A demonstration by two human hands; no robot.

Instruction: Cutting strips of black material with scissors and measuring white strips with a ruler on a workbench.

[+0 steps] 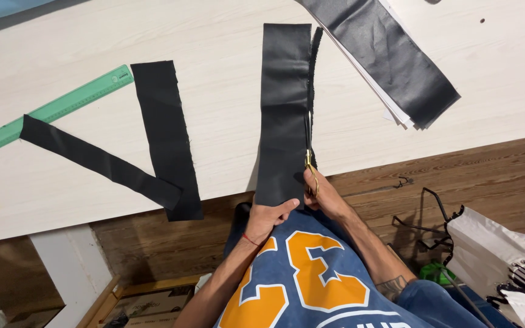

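You grip gold-coloured metal scissors (309, 159), shiny, against a matt black woven cloth strip (283, 115) with frayed edges. Your pale wood-grain table (226, 36) looks smooth; the green plastic ruler (62, 106) is slightly glossy.

Bright, even light on the pale table (226, 54). Soft, small shadows under the table's near edge. Sharp all over, no glare, slightly bent edges.
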